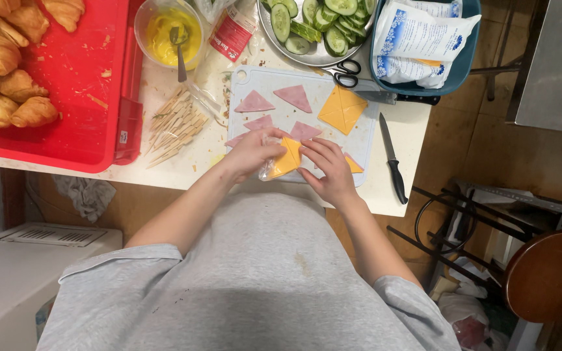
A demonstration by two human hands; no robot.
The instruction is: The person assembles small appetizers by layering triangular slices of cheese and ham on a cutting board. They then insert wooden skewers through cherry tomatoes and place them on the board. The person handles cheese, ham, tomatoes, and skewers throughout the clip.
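Grasping a cheese slice (286, 158), both hands (291, 162) crowd ham triangles (274, 107), knife (392, 158) beside.

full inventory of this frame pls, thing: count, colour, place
cheese slice: one, yellow, in clear wrap, between both hands
cheese squares: small stack, yellow, board right
ham triangles: about five, pink, on board
cutting board: one, white, table centre
knife: one, black handle, right of board
scissors: one, black, above board
cucumber slices: many, green, metal bowl
croissants: several, golden, red tray
yellow sauce tub: one, top centre
left hand: on cheese
right hand: on cheese
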